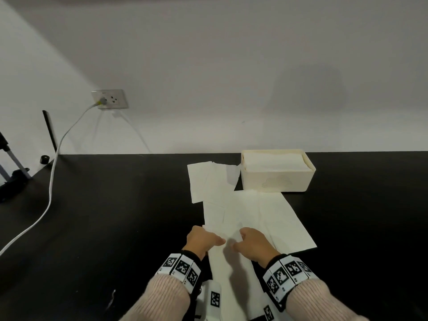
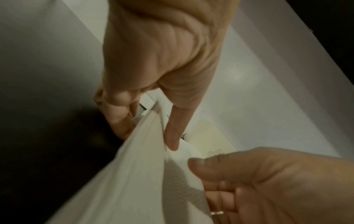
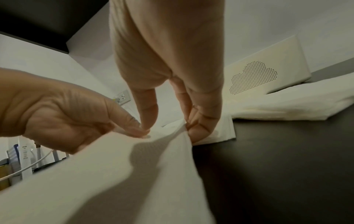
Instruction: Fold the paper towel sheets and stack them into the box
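Observation:
A long white paper towel strip [image 1: 228, 269] runs from the table's near edge up to both hands. My left hand [image 1: 205, 239] pinches its left edge between thumb and fingers [image 2: 118, 119]. Just right of it, my right hand [image 1: 252, 243] pinches the right edge, thumb [image 3: 148, 115] on top. The held part [image 2: 134, 181] is lifted slightly. Loose flat sheets [image 1: 259, 216] lie beyond the hands, and another sheet [image 1: 208, 181] lies farther back. The cream box [image 1: 276, 181] stands at the back right with folded towels [image 1: 275, 162] inside; a dotted cloud marks its front [image 3: 252, 77].
The black table [image 1: 115, 228] meets a white wall. A wall socket [image 1: 111, 99] feeds a white cable [image 1: 49, 193] that crosses the table's left side. Dark stand parts [image 1: 14, 179] sit at the far left edge.

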